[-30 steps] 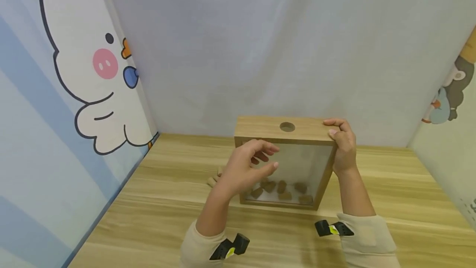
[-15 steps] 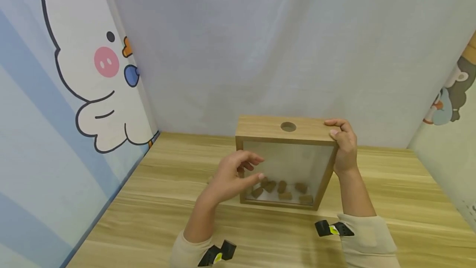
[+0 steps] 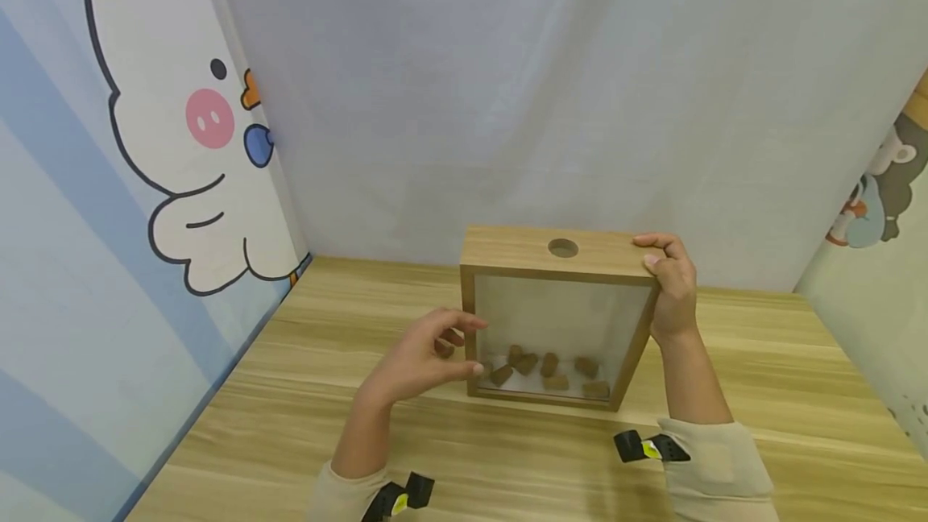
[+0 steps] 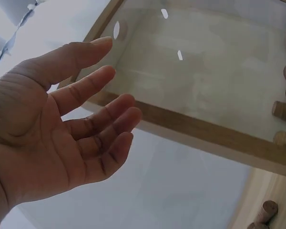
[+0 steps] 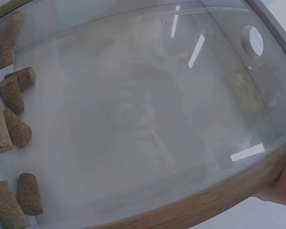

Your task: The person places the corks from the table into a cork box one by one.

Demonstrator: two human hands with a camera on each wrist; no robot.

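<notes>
A shallow wooden box (image 3: 507, 252) with a clear front stands upright on the table, a round hole (image 3: 562, 248) in its top. Several wine corks (image 3: 555, 383) lie along its bottom; the right wrist view shows these corks (image 5: 29, 193) through the clear pane. My right hand (image 3: 674, 296) grips the box's top right corner, thumb and fingers over the edge. By the left side of the box my left hand (image 3: 416, 357) hangs with fingers loosely bent and nothing in them. Loose corks (image 4: 268, 210) lie on the table beside the box in the left wrist view.
The wood-grain table (image 3: 290, 425) spreads around the box. A pale curtain (image 3: 580, 103) hangs behind it, with a cartoon-printed panel (image 3: 174, 127) at the left and another printed panel (image 3: 863, 288) at the right.
My left hand has moved from in front of the box leftward and down to its left edge, covering the loose corks in the head view. The right hand stays on the corner.
</notes>
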